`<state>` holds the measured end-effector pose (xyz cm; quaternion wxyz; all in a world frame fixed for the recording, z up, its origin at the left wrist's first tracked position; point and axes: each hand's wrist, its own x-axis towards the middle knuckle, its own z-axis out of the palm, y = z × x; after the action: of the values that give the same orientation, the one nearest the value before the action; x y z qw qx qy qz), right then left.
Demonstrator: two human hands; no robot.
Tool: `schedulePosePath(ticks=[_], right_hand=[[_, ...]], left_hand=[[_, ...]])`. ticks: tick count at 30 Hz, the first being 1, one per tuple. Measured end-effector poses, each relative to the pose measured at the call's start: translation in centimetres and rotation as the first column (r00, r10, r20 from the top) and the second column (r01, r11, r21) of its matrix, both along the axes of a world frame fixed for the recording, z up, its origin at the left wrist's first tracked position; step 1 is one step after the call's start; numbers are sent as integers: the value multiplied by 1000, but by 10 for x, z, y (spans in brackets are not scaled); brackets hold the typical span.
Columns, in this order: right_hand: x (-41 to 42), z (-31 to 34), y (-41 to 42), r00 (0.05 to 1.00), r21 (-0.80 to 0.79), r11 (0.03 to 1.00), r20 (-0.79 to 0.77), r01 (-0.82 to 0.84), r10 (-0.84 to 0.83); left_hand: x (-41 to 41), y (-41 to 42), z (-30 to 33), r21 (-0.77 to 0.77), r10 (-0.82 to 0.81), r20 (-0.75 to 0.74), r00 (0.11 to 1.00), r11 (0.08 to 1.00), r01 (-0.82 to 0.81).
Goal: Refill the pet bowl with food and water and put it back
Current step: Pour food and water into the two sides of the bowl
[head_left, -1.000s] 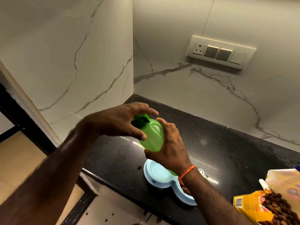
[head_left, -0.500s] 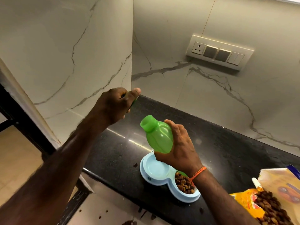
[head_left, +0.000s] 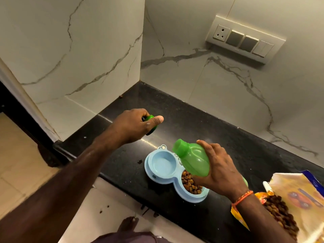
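While the light blue plastic double pet bowl (head_left: 166,170) sits on the black polished stone table (head_left: 201,123), both hands work above it.

Bowl position: near the table's front edge, lying diagonally, one round compartment to the left and farther back, the other to the right and nearer.
Left compartment: bare blue inside, with no water visible in it.
Right compartment: filled with brown dry kibble (head_left: 190,184), partly hidden behind the right hand.
Right hand (head_left: 220,170): fingers and thumb wrapped round the body of a translucent green plastic bottle (head_left: 192,158); an orange thread band circles the wrist.
Bottle: uncapped, tilted with its open neck pointing up and to the left, held above the middle of the bowl, not touching it.
Left hand (head_left: 138,126): fingers curled round a dark green plastic bottle cap (head_left: 152,124), thumb pressed across it, held over the table behind and left of the bowl, well apart from the bottle.
Food bag: an open yellow and blue pet food bag (head_left: 287,204) at the lower right, on the table, brown kibble showing in its mouth.
Stray pieces: a few kibble bits on the table left of the bowl and on the pale floor tiles below.
Wall: white marble-patterned tiles, with a white switch and socket panel (head_left: 245,39) at the upper right.
Floor: a bare foot (head_left: 128,224) shows at the bottom edge.
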<state>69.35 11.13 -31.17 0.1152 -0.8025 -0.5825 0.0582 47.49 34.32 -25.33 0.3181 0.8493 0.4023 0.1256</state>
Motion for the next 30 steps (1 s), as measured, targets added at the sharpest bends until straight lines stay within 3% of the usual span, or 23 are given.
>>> schedulePosePath(ticks=[14, 30], right_hand=[[20, -3, -13, 984, -240, 970, 177, 21, 22], [16, 1, -6, 968, -313, 950, 238, -5, 83]], left_hand=[[22, -11, -22, -66, -34, -118, 992, 997, 26], [25, -8, -24, -89, -19, -122, 992, 996, 8]])
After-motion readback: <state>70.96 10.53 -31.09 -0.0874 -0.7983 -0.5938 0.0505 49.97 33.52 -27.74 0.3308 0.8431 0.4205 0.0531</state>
